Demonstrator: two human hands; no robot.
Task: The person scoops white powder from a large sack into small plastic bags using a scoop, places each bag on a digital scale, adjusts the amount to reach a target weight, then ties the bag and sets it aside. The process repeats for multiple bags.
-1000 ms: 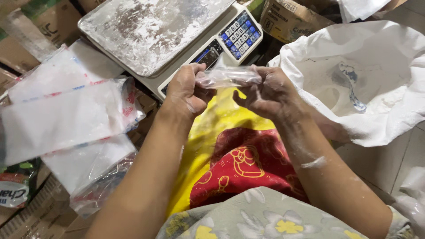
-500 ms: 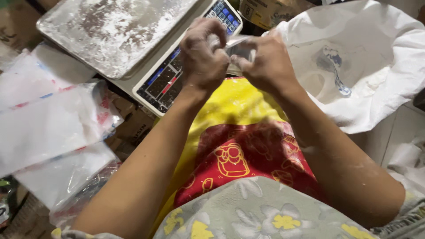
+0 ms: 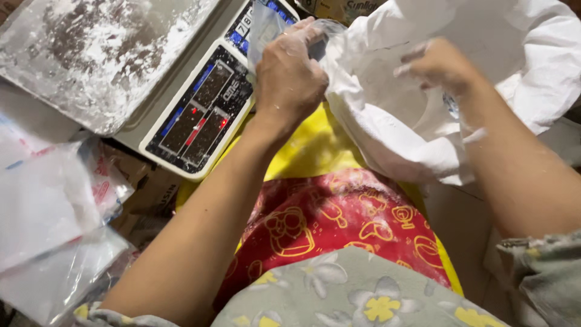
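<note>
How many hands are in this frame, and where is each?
2. The left hand grips a small clear plastic bag above the scale; the right hand reaches into the large white sack.

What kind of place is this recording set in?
Probably a small shop's packing corner or storeroom: a powder-dusted electronic scale, a big white sack of powder, stacked clear bags, and cardboard boxes around.

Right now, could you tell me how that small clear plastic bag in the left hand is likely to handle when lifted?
The clear plastic bag looks thin and crumpled, so probably floppy. It appears empty, so likely very light. The left hand pinching it is dusted with white powder, like the scale tray, so the film may slip.
</note>
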